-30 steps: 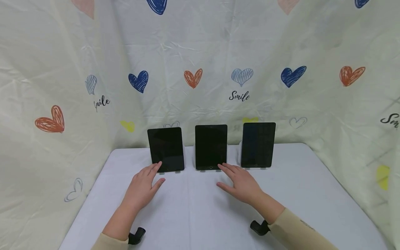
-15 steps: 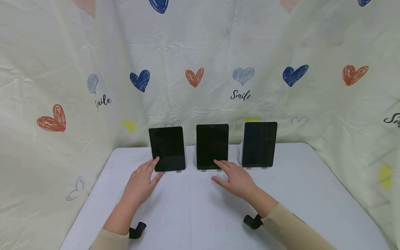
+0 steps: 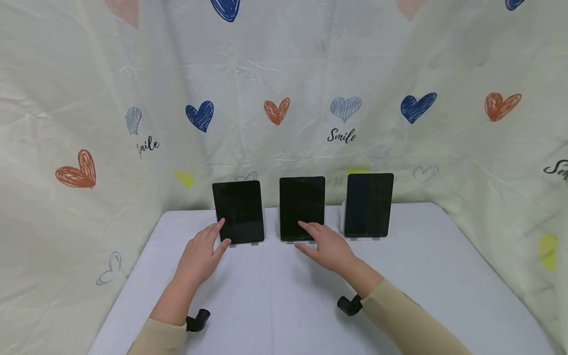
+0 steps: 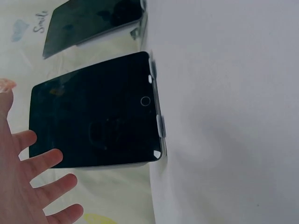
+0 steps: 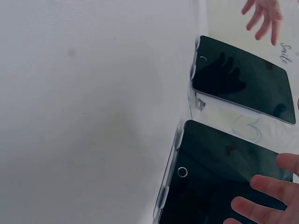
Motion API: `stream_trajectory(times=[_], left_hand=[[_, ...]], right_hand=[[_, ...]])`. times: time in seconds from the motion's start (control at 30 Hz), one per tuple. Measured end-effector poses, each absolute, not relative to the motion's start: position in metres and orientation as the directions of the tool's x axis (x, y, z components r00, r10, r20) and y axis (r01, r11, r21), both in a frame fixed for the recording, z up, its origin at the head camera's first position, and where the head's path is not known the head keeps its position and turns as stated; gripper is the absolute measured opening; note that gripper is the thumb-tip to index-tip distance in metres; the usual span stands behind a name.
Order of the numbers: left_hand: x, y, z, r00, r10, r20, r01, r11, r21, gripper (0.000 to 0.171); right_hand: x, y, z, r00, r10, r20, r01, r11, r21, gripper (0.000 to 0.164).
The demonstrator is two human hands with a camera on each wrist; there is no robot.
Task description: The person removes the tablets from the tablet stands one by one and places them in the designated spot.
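Three dark-screened tablets stand in a row on small stands at the back of the table. My left hand [image 3: 198, 256] hovers before the left tablet [image 3: 239, 209], fingers spread and holding nothing. In the left wrist view its fingers [image 4: 44, 161] overlap one end of that tablet's screen. Fingers extended, my right hand [image 3: 326, 246] is in front of the middle tablet [image 3: 301, 202], covering its lower right corner in the head view. The right wrist view shows its fingers [image 5: 268, 186] over that screen; whether they touch it I cannot tell. The right tablet [image 3: 369, 204] has no hand near it.
A white cloth covers the table [image 3: 275, 296]. Behind the tablets hangs a pale curtain [image 3: 306, 59] printed with hearts and "Smile". Black wrist-worn devices [image 3: 350, 304] stick out under both forearms.
Both hands have moved slightly forward and up toward the tablets. My right hand has also shifted left, farther across the middle tablet. The tablets stay in place.
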State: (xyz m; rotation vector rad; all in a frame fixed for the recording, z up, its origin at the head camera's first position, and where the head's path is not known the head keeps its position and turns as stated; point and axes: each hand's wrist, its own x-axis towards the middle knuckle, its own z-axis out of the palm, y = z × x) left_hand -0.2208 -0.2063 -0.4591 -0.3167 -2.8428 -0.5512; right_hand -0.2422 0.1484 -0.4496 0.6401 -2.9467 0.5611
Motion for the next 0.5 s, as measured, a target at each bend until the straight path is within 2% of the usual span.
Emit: stream_trajectory(times=[0.5], left_hand=[[-0.229,-0.215,-0.458,-0.965,0.13,0.227,0.209,0.906,0.369,0.073]], right_hand=[[-0.255,0.129,-0.448,-0.936,-0.335,0.106,-0.348,0.846,-0.403,0.069]])
